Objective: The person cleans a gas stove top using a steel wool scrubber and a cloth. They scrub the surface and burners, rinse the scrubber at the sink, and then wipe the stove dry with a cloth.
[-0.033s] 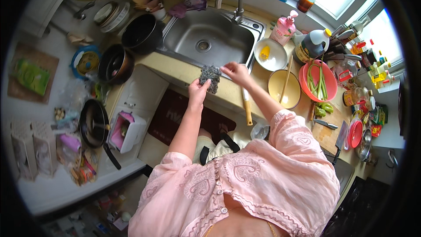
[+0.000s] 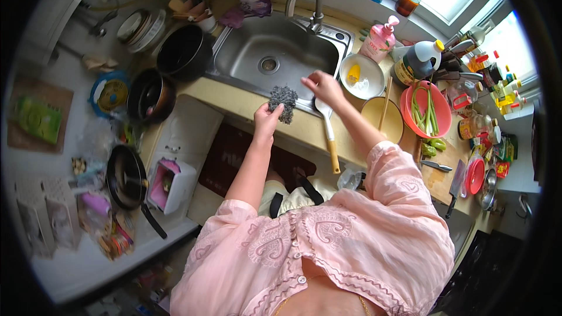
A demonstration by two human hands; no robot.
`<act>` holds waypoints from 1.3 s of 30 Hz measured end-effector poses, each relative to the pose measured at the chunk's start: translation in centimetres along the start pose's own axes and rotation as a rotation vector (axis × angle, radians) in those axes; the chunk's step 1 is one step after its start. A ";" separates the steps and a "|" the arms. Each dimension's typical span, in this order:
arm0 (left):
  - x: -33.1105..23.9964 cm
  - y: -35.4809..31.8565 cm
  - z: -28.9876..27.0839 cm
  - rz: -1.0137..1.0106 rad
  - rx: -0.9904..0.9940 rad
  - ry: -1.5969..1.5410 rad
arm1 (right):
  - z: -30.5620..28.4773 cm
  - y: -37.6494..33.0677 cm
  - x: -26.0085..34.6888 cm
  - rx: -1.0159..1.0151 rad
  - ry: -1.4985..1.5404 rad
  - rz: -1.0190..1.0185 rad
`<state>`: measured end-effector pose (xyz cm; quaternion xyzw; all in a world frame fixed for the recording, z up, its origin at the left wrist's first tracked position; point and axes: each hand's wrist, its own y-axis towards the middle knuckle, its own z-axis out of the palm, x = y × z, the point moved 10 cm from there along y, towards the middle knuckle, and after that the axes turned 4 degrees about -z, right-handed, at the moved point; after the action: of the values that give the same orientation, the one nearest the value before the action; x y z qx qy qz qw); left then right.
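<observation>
Over the counter's front edge, my left hand pinches a grey mesh scouring pad between thumb and fingers. My right hand is apart from the pad, over the sink's near right corner. Its fingers are loosely curled together, and whatever they hold, if anything, does not show. Just below my right hand lies a spatula with a pale head and wooden handle, the handle jutting past the counter edge. Behind both hands is the steel sink. A white bowl with something yellow inside stands right of it.
To the right are a yellow bowl with chopsticks, a red basin with green stalks, and a cutting board with knives beside it. Dark pots stand left of the sink. A frying pan is farther left.
My right hand has drawn away from the scouring pad to the right and slightly up. The spatula's head now shows. My left hand still holds the pad in nearly the same place.
</observation>
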<state>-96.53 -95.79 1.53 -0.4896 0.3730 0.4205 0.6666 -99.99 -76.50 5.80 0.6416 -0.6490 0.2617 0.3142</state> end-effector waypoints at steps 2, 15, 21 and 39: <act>0.4 4.2 0.2 -0.054 0.006 0.040 | -2.7 5.0 -0.7 -0.080 -0.187 0.022; -1.0 18.7 4.0 -0.254 0.251 0.022 | -4.3 24.5 -10.6 -0.126 -0.520 0.190; 2.3 21.4 3.8 -0.345 0.266 0.063 | -0.6 23.2 -9.1 -0.162 -0.808 -0.062; 7.1 22.9 2.0 -0.425 0.162 0.208 | 10.8 11.2 -11.1 -0.056 0.076 0.504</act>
<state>-114.89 -88.68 -12.22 -0.5428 0.3605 0.1871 0.7351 -112.17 -76.64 -8.93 0.4401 -0.7832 0.3376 0.2810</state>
